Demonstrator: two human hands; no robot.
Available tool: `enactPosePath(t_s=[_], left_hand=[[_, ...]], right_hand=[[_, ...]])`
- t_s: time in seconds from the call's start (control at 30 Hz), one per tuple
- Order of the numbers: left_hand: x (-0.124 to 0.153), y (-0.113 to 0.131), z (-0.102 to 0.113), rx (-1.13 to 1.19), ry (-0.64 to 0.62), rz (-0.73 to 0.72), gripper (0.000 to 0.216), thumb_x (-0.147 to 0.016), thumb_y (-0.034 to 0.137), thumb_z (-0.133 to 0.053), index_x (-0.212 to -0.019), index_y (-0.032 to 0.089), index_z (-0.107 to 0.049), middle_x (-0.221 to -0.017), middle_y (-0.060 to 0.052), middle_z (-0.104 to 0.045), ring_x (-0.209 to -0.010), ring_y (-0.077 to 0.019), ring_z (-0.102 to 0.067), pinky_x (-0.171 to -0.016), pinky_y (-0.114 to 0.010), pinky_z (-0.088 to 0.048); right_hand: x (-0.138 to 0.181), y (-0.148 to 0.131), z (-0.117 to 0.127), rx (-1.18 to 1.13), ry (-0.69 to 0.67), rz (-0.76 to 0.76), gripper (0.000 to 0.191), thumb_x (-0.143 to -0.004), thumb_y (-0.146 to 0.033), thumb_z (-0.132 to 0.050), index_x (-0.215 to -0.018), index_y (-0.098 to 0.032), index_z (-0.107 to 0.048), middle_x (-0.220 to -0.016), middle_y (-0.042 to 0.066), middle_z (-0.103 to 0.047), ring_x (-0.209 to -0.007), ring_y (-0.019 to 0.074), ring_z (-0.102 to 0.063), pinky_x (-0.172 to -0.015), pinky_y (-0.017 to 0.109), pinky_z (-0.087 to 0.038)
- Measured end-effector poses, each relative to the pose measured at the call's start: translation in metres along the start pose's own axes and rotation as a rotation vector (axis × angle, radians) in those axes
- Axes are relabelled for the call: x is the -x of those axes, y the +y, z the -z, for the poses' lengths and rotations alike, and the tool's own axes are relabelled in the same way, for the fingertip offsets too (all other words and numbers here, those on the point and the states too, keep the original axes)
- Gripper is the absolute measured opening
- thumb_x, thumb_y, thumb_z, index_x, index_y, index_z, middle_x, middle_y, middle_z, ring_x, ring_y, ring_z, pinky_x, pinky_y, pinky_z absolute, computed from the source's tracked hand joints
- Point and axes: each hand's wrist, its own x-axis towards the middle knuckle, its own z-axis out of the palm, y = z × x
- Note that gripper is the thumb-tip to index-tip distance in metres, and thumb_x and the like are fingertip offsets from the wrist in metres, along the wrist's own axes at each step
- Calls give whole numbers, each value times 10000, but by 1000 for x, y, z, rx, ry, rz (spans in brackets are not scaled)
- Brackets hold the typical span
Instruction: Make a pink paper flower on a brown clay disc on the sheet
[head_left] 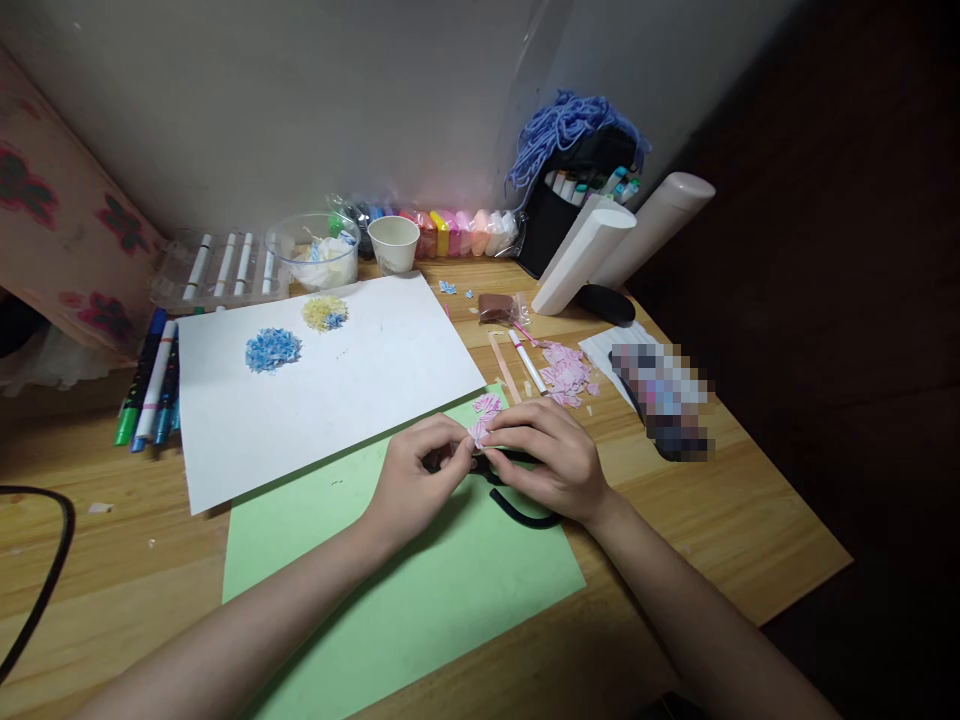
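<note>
My left hand and my right hand meet over the far edge of a green paper sheet. Both pinch a small pink-and-white paper piece between their fingertips. Black scissors lie on the green sheet under my right hand, partly hidden by it. A few more pink scraps rest just beyond my fingers.
A white sheet holds a blue scrap pile and a yellow scrap pile. Pink scraps, a marker and a wooden stick lie right. Markers lie left; a paper cup, clear bowl and pen holder stand behind.
</note>
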Motion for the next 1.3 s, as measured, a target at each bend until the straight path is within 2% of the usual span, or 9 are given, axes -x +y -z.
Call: enactPosePath(t_s=[0.17,0.43,0.6,0.8,1.0,1.3], left_hand=[[0,0,0,-16,28,11,244,-866,297,-556,-733,137,-683,-721,-51,-615,-642,-133,-550,-567,-245,-401],[-1,-2,-1,-65,41,-24,213,-849,273,-572,-734,140,-691,-719,-50,-624,-619,-119,-530,-538,-229,-381],[-1,-1,-2,-93,24,-43,181,-838,244,-578,-736,149,-694,-703,-38,-618,-595,-108,-515,-529,-219,-377],[0,1,-3,-134,1,-15,209,-855,269,-562,-734,158,-693,-707,-34,-623,-586,-106,-507,-521,-218,-367],[-1,1,-2,-139,22,7,209,-845,275,-566,-716,155,-677,-711,-35,-627,-591,-110,-504,-519,-221,-360],[-1,1,0,-158,47,23,209,-845,265,-555,-705,157,-666,-704,-24,-608,-575,-100,-457,-515,-225,-336]], right_hand=[[0,-4,-2,-92,8,-52,197,-800,-88,-618,-960,-205,-621,-819,31,-704,-756,151,-646,-689,293,-512],[0,-8,-3,-157,-5,-182,151,-773,-134,-685,-893,-199,-618,-809,33,-684,-761,158,-619,-700,299,-499],[1,-11,-5,-175,-43,-299,79,-819,-133,-625,-843,-207,-613,-791,17,-668,-767,153,-596,-721,303,-481],[1,-13,-6,-160,-54,-409,79,-826,-140,-593,-780,-205,-592,-728,1,-623,-719,146,-569,-665,283,-461],[2,-12,-6,-209,5,-598,55,-820,-185,-595,-767,-200,-588,-734,6,-621,-671,134,-576,-570,244,-458],[0,4,-5,-531,118,-906,143,-785,-305,-642,-744,-177,-595,-720,-4,-598,-607,103,-547,-541,216,-458]])
